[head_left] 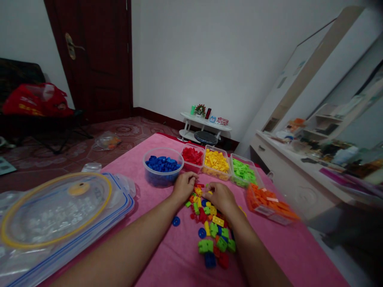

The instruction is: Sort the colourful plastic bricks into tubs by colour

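Observation:
A loose pile of mixed plastic building blocks in red, yellow, green, blue and orange lies on the pink cloth. At the pile's far left edge is my left hand, its fingers curled in; what they hold, if anything, is hidden. My right hand reaches over the far right part of the pile with fingers bent together. A bit of yellow shows by its fingertips, too small to name. A round tub of blue blocks stands just beyond my left hand. One blue wheel-like disc lies apart on the left.
Past my hands stand clear boxes of red blocks, yellow blocks and green blocks. A box of orange blocks is at the right. Clear plastic bags with a yellow-rimmed lid cover the left side.

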`<state>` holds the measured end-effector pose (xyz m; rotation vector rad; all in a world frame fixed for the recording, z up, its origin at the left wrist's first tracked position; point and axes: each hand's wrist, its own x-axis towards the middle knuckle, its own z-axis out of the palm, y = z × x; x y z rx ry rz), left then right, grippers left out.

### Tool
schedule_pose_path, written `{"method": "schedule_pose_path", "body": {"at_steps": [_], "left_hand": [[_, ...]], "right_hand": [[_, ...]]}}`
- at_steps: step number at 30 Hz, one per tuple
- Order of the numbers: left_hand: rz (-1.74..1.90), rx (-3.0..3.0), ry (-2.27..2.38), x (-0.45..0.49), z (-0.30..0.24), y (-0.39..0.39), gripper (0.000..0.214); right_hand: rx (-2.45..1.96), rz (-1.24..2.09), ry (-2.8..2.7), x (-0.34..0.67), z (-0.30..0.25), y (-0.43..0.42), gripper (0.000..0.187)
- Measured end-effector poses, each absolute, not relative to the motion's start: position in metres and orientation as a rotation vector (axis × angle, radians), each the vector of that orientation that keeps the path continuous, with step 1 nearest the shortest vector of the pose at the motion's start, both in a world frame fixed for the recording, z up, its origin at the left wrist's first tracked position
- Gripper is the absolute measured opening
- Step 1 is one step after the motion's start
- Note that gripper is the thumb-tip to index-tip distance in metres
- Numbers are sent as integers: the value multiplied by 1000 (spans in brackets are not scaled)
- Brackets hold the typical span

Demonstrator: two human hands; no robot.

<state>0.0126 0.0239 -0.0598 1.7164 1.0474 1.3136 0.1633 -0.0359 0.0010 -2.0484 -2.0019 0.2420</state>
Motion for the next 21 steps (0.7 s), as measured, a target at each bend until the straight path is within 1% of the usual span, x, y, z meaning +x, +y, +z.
{"method": "schedule_pose_path", "body": {"at_steps": [3,6,8,13,17,19,21], "left_hand": [[1304,1735,1047,12,-58,23,23],[1304,1750,1069,11,-55,22,23],[1301,1747,1080,11,-55,22,23],[1303,1757,1094,11,-55,22,23],[1299,1738,1081,11,-54,21,23],[1298,1751,1085,11,-54,21,23],[1297,1764,1080,11,-55,23,24]], "right_hand": [[-1994,167,-1974,158,6,-39,15],[-1928,192,-2098,149,10,-42,24],[-1914,203,-2165,143,10,-43,26],[-1914,141,-2166,138,1,-40,16],[-1839,274,-2167,141,-1,-35,14],[-1813,324,-2163,145,5,-32,16],[-1812,340,-2186,150,17,-27,14]]}}
